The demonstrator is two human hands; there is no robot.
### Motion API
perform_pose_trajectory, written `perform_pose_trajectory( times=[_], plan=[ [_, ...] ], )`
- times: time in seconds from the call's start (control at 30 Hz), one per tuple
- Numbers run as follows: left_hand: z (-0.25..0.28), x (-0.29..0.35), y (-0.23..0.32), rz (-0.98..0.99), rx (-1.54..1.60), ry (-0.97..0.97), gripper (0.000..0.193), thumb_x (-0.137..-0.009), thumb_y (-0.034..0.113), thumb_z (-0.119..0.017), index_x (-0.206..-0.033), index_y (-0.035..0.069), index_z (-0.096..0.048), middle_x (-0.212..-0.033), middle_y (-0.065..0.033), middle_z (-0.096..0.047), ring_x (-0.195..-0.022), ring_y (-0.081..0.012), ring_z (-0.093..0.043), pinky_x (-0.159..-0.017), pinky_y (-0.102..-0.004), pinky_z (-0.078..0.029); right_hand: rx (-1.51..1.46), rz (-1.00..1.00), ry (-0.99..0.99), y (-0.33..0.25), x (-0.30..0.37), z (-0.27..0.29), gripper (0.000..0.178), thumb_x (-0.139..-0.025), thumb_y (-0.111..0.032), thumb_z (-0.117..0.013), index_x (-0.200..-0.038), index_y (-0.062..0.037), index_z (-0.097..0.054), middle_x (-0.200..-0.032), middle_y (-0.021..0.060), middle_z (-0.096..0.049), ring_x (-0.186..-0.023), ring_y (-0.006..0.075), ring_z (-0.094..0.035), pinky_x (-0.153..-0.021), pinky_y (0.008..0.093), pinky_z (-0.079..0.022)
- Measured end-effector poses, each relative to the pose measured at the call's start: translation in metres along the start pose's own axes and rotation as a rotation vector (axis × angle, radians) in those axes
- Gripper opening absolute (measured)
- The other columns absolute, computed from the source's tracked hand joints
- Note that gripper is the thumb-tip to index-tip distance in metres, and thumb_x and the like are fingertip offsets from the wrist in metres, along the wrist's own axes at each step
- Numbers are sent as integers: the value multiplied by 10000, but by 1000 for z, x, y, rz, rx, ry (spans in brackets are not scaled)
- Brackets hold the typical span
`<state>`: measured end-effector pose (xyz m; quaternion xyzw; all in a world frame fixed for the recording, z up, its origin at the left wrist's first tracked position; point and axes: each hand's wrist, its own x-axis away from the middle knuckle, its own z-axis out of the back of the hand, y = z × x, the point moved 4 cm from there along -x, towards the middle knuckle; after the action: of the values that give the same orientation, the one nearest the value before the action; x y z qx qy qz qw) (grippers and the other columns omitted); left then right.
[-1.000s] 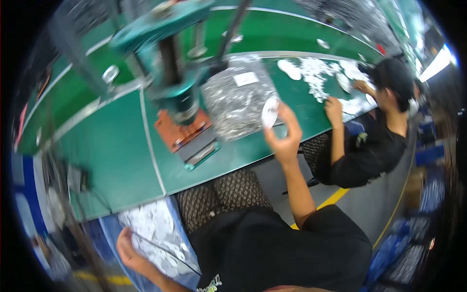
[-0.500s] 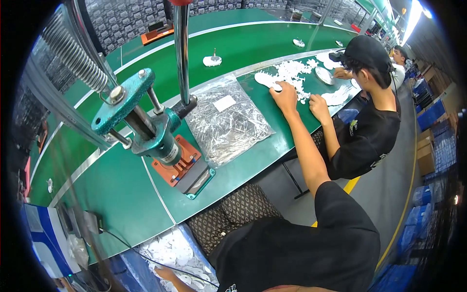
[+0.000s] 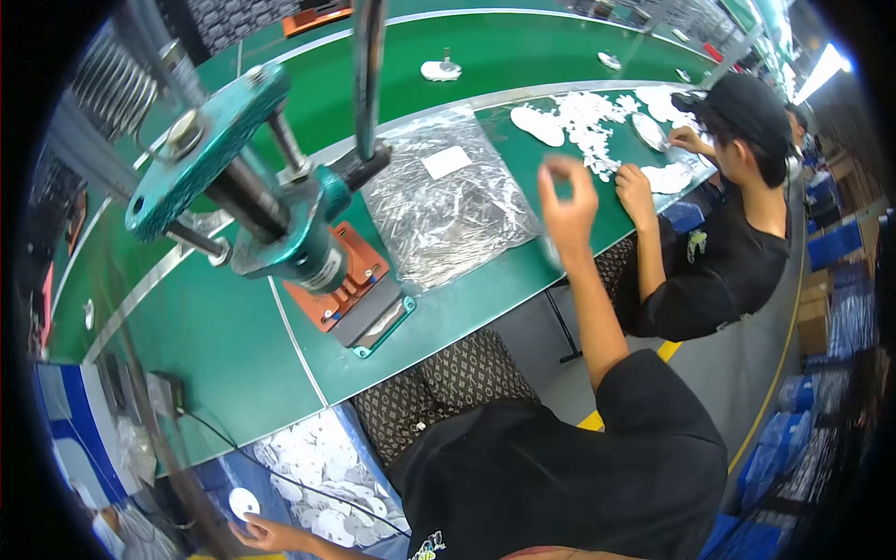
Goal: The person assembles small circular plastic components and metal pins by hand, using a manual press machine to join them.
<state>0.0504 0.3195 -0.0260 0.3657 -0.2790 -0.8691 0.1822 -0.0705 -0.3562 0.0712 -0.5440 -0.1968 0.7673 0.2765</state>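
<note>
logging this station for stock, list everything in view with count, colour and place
bench: one, green, centre
press: one, teal and silver, on bench
base plate: one, orange, under press
clear bag: one, silvery, right of press
blurred object: one, greyish, by clear bag's corner
white parts: many, white, heaped on bench at right
conveyor: one, green, beyond bench
conveyor parts: several, white, on conveyor
blue liner: one, blue, lower left
white discs: many, white, in blue liner
single disc: one, white, lower left
cable: one, black, over white discs
co-worker: one near, black-clad, right
cardboard boxes: several, brown, far right
black top: one, black, bottom centre
left hand: one, bare, holding single disc
right hand: one, bare, right of clear bag
</note>
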Motion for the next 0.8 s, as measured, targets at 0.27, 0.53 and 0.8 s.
perform_pose_trajectory(
  times=[0.27,0.53,0.8],
  plan=[
    [-38,132,222,-119,763,-802,201,-914,-30,-562,-1093,-13,-650,-1008,-93,-655,-862,-154,-630,-760,-263,-487,-36,357,-695,-64,83,-49,116,-799,-133,-690,-901,-80,-706,-941,45,-625,-938,245,-582,-851,375,-447],
    [-90,220,340,-528,834,-1294,449,-779,128,-785,-1167,34,-579,-1062,-153,-611,-938,-315,-611,-828,-374,-492,-36,251,-801,-65,80,-61,105,-810,-110,-698,-875,-31,-673,-930,83,-651,-941,284,-597,-855,376,-464],
    [-94,222,341,-537,826,-1262,428,-786,147,-767,-1160,44,-584,-1061,-154,-613,-964,-345,-597,-848,-419,-476,-191,134,-707,-52,82,-62,126,-822,-121,-695,-897,-21,-682,-937,97,-664,-930,293,-607,-820,381,-475]
  ],
)
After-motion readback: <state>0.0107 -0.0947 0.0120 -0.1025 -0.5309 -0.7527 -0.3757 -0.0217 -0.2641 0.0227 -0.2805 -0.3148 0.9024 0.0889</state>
